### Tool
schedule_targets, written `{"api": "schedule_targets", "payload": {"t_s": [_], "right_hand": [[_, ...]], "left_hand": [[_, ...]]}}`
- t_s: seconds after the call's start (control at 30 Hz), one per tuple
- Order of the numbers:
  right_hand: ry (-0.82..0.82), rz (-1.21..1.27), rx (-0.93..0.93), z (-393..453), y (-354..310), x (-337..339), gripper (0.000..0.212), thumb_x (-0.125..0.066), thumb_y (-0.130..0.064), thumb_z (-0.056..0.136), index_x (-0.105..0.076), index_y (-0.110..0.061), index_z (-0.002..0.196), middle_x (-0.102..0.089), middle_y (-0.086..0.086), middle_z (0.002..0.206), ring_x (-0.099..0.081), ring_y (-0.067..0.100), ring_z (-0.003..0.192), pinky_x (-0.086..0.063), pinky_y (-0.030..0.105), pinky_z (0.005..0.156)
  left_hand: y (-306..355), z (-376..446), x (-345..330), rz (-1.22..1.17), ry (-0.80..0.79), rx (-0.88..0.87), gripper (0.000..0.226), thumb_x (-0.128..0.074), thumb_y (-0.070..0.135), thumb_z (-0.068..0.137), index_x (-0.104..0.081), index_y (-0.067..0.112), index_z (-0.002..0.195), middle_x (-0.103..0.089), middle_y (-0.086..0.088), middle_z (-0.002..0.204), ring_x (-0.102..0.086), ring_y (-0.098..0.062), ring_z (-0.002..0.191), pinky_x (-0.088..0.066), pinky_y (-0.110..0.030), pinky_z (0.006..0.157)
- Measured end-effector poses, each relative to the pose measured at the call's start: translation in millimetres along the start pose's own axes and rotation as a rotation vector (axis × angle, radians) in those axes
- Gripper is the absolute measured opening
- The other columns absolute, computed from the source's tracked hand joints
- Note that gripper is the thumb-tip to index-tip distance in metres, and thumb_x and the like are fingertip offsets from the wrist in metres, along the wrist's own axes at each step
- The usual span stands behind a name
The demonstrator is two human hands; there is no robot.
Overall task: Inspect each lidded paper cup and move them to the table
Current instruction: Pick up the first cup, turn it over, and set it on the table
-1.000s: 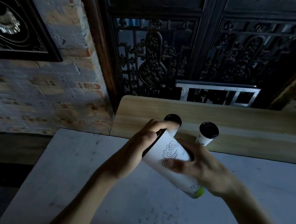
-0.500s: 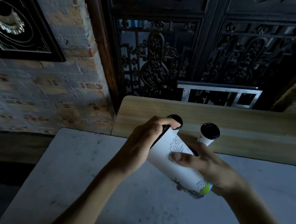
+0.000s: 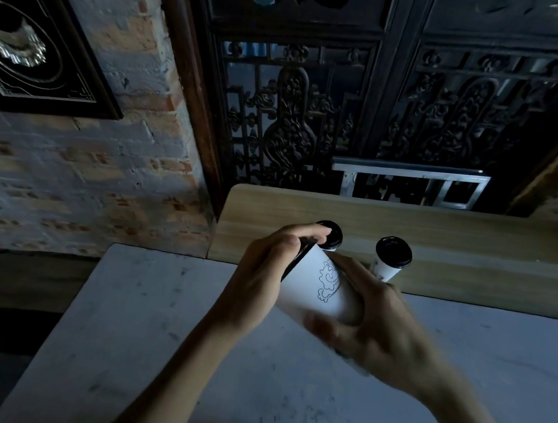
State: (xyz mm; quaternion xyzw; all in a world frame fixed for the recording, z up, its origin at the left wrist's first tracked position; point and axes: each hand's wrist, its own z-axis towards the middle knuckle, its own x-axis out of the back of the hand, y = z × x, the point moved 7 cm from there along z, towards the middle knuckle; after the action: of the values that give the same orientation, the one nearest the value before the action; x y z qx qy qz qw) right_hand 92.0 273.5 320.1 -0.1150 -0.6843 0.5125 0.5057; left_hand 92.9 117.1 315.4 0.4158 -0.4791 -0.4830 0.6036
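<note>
A white paper cup [image 3: 321, 284] with a black lid and a line drawing on its side is held tilted over the grey table [image 3: 140, 334], lid end up and to the left. My left hand [image 3: 263, 278] grips its lid end. My right hand [image 3: 372, 328] wraps its lower end and hides the base. Two more lidded cups stand upright on the wooden bench [image 3: 441, 228] behind: one [image 3: 332, 236] partly hidden by my left fingers, the other [image 3: 391, 261] just right of it.
A brick wall [image 3: 86, 163] with a dark framed picture [image 3: 29, 47] is on the left. A carved dark wooden screen [image 3: 385, 102] and a metal frame [image 3: 411, 184] stand behind the bench. Small specks of debris lie on the grey table.
My right hand has slid around the cup's lower end and now covers its base and green mark. The cup has turned slightly in both hands. The two standing cups have not moved.
</note>
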Motion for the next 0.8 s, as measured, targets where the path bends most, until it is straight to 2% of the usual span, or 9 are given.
{"api": "schedule_targets", "payload": {"t_s": [0.1,0.27,0.37,0.5,0.57,0.63,0.8], "right_hand": [[0.002,0.175,0.01,-2,-1,1,0.057,-0.08,-0.049,0.081,-0.057,-0.046,0.132,-0.073,-0.009,0.076,-0.065,0.012,0.051,-0.052,0.03,0.048],[-0.016,0.312,-0.012,-2,2,0,0.05,-0.082,-0.031,0.085,-0.065,-0.033,0.132,-0.073,-0.003,0.09,-0.064,0.009,0.064,-0.051,0.027,0.055],[-0.028,0.34,-0.012,-3,2,1,0.051,-0.082,-0.025,0.087,-0.065,-0.026,0.134,-0.073,-0.013,0.093,-0.064,0.002,0.07,-0.051,0.019,0.06],[-0.039,0.344,-0.01,-5,3,-1,0.045,-0.079,-0.012,0.088,-0.064,-0.016,0.13,-0.07,-0.028,0.083,-0.065,-0.004,0.069,-0.046,0.007,0.062],[-0.031,0.338,-0.007,-5,3,-4,0.043,-0.078,-0.01,0.087,-0.064,-0.016,0.127,-0.068,-0.032,0.079,-0.064,-0.007,0.068,-0.045,0.006,0.06],[-0.022,0.327,-0.004,-6,3,-6,0.043,-0.079,-0.01,0.087,-0.063,-0.016,0.127,-0.068,-0.034,0.081,-0.065,-0.009,0.07,-0.046,0.006,0.062],[-0.008,0.375,-0.026,-7,4,-4,0.051,-0.083,-0.022,0.085,-0.063,-0.023,0.132,-0.071,-0.023,0.087,-0.063,-0.001,0.068,-0.048,0.012,0.058]], "left_hand": [[3,-1,-6,0.008,-0.08,-0.018,0.048,-0.032,0.018,0.101,-0.067,0.006,0.133,-0.072,-0.002,0.132,-0.061,-0.003,0.129,-0.039,-0.013,0.106],[8,-4,-9,-0.002,-0.175,-0.059,0.061,-0.032,0.036,0.097,-0.059,0.007,0.143,-0.065,0.0,0.145,-0.052,-0.004,0.141,-0.035,-0.017,0.115],[10,-5,-10,0.029,-0.201,-0.067,0.061,-0.031,0.034,0.099,-0.056,0.005,0.146,-0.06,-0.001,0.151,-0.047,-0.004,0.145,-0.032,-0.02,0.12],[10,-6,-9,0.087,-0.176,-0.055,0.05,-0.031,0.017,0.105,-0.058,0.005,0.145,-0.062,0.001,0.149,-0.049,0.0,0.143,-0.033,-0.016,0.117],[10,-6,-9,0.096,-0.173,-0.049,0.051,-0.031,0.015,0.103,-0.06,0.005,0.143,-0.064,0.001,0.146,-0.05,0.002,0.142,-0.033,-0.013,0.115],[12,-7,-9,0.089,-0.172,-0.06,0.051,-0.033,0.022,0.103,-0.061,0.005,0.143,-0.064,0.0,0.146,-0.051,0.001,0.141,-0.034,-0.013,0.114],[14,-10,-10,0.065,-0.151,-0.084,0.059,-0.033,0.04,0.1,-0.059,0.012,0.145,-0.063,0.005,0.148,-0.053,-0.003,0.141,-0.037,-0.019,0.116]]}}
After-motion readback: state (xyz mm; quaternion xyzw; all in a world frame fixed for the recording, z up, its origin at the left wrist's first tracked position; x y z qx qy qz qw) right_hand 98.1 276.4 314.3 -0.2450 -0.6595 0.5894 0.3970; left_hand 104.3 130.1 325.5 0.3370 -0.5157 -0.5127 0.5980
